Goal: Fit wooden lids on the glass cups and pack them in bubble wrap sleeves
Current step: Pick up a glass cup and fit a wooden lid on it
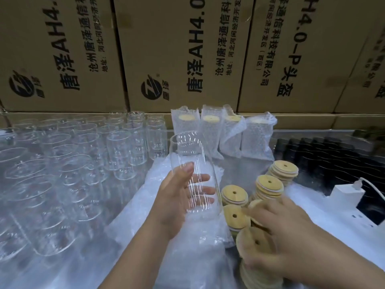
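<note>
So far, four lidded cups (210, 132) stand sleeved in bubble wrap at the back of the worktop (308, 205), while a crowd of bare glass cups (83, 163) on the left has no lids, so the job looks barely begun. The left grip (175, 205) is clamped round one lidless cup (187, 147), tilted above the loose bubble wrap sleeves (187, 257). The right grip (277, 232) lies over the stacked wooden lids (268, 184), fingers and thumb bracketing the nearest top lid (257, 243), though blur hides whether it is pinched.
</note>
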